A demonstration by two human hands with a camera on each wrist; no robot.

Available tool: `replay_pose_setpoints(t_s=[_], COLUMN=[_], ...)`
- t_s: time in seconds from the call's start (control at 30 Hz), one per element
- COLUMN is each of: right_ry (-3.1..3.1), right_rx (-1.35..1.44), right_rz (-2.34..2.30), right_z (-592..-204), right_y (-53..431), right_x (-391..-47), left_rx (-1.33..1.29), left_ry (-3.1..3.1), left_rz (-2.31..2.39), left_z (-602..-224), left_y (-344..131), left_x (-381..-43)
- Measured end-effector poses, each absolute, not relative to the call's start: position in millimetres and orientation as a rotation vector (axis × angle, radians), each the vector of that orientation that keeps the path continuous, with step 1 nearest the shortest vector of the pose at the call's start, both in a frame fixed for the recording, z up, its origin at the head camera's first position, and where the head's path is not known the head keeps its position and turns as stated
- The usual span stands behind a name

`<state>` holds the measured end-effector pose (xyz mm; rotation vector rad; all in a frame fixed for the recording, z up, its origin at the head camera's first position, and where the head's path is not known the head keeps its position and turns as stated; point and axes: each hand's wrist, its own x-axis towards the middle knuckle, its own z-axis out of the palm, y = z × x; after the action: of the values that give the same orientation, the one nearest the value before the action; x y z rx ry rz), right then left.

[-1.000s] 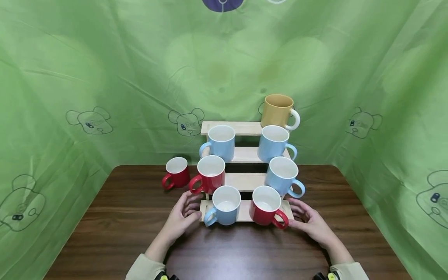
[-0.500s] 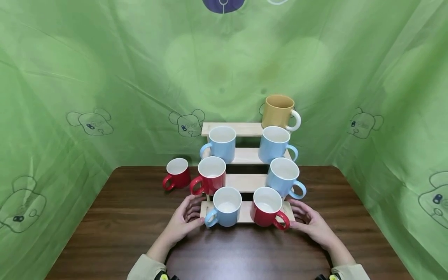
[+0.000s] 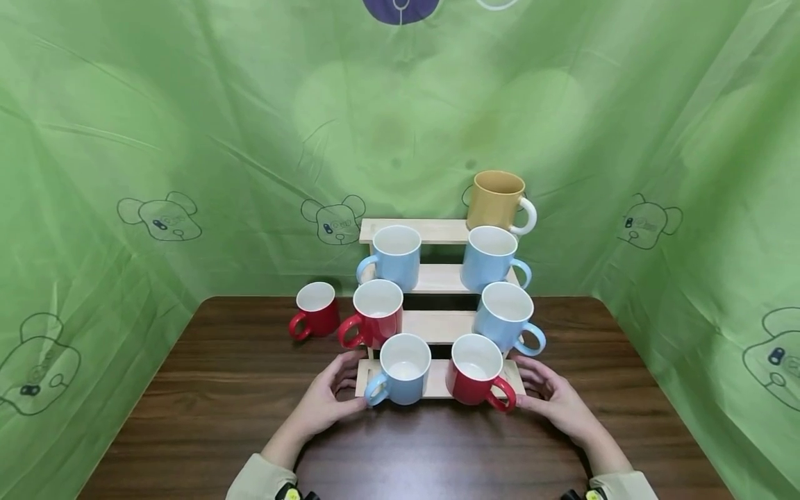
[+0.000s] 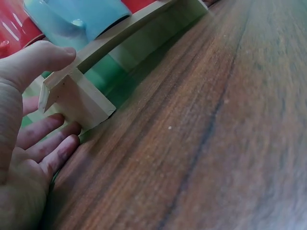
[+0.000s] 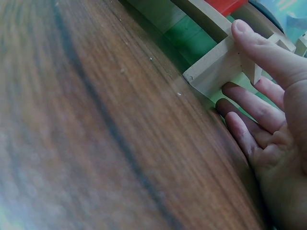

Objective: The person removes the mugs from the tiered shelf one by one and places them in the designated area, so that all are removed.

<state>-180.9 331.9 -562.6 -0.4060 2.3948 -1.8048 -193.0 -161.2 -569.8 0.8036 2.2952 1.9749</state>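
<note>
Wooden rack [image 3: 439, 326] stands on table [image 3: 400, 444]; our left hand [image 3: 323, 398] and right hand [image 3: 558, 400] pinch its ends. Seven mugs [image 3: 412, 387] shelved; one red mug [image 3: 322, 320] beside it, we judge, left to place.

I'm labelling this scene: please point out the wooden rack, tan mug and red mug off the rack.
Wooden rack [image 3: 439, 326]: head view, bare middle of the second shelf from the bottom.
Tan mug [image 3: 490, 210]: head view, front of its body.
Red mug off the rack [image 3: 322, 321]: head view, side of its body.
</note>
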Motion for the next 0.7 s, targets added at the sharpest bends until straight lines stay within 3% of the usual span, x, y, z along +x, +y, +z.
replay_pose_setpoints(t_s=[0.7], right_ry=[2.385], right_rx=[-0.44], right_rz=[-1.808], right_z=[-557.8], right_y=[329.7], right_x=[-179.0], left_rx=[0.682], left_ry=[2.286], left_rz=[1.96], left_z=[-566.9], left_y=[-160.1], left_x=[-192.1])
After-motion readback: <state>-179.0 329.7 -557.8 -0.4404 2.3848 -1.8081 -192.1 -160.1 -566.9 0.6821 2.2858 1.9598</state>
